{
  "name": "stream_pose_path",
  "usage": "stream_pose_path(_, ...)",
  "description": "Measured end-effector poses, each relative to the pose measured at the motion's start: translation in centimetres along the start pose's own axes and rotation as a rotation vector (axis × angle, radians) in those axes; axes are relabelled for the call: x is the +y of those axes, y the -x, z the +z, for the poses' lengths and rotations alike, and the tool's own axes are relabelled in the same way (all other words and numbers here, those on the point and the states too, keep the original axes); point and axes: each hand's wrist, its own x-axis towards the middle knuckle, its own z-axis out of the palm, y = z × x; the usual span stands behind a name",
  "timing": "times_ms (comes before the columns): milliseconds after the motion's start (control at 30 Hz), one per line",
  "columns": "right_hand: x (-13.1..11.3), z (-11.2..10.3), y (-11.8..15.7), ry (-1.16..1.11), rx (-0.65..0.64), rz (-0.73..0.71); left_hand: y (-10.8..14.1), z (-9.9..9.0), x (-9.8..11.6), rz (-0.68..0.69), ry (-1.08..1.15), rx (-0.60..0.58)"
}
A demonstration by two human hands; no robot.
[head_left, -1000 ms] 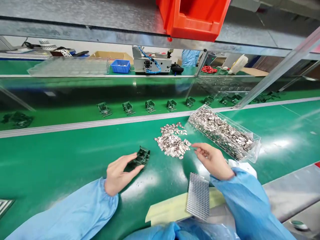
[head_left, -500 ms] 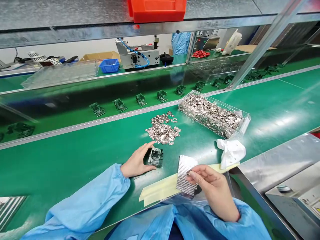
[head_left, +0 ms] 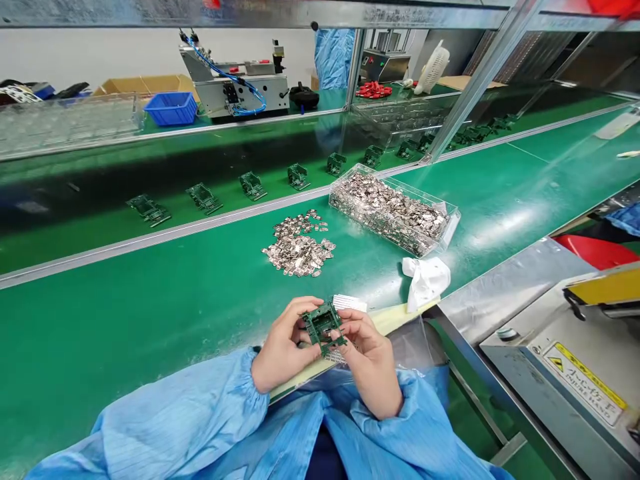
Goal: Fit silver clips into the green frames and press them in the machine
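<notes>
With twelve o'clock pointing straight away from the person and the green frame (head_left: 326, 327) at the centre, that frame is sitting between both hands, above the near edge of the green worktop (head_left: 150, 320). The left hand (head_left: 286, 348) is gripping it at nine o'clock, pinching its side between thumb and fingers. The right hand (head_left: 371, 363) is touching it at three o'clock, thumb and fingertips drawn close; whether they are pinching the frame or a small piece, I cannot tell. A pale ridged sheet (head_left: 350, 303) is showing just beside it at two o'clock, partly covered by the hands. A loose pile of metal pieces (head_left: 300, 255) is lying at eleven o'clock, while a clear tray (head_left: 451, 230) is holding many more at one. Crumpled white material (head_left: 428, 281) is resting at two, and yellow tape (head_left: 400, 317) is running past three. Beyond, similar green frames (head_left: 253, 185) are standing in a row from ten towards one.
</notes>
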Motion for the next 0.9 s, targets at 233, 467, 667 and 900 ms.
stream_pose_path(233, -0.3, 0.3, 0.3, 0.004, 0.022, -0.007, 0.2, -0.2, -0.1, 0.048, 0.039, -0.007)
stream_pose_path(467, -0.8, 0.9, 0.6, 0.057, 0.078, -0.05, 0.3, -0.2, 0.7, 0.132, -0.01, -0.002)
stream_pose_path(667, -0.7, 1.1, 0.9, 0.124, 0.059, -0.092, 0.5, 0.3, 1.4, 0.063, 0.033, 0.025)
stream_pose_path(900, -0.8, 1.4, 1.2, 0.007, 0.024, 0.037, 0.5, 0.6, 2.1, 0.051, 0.018, 0.117)
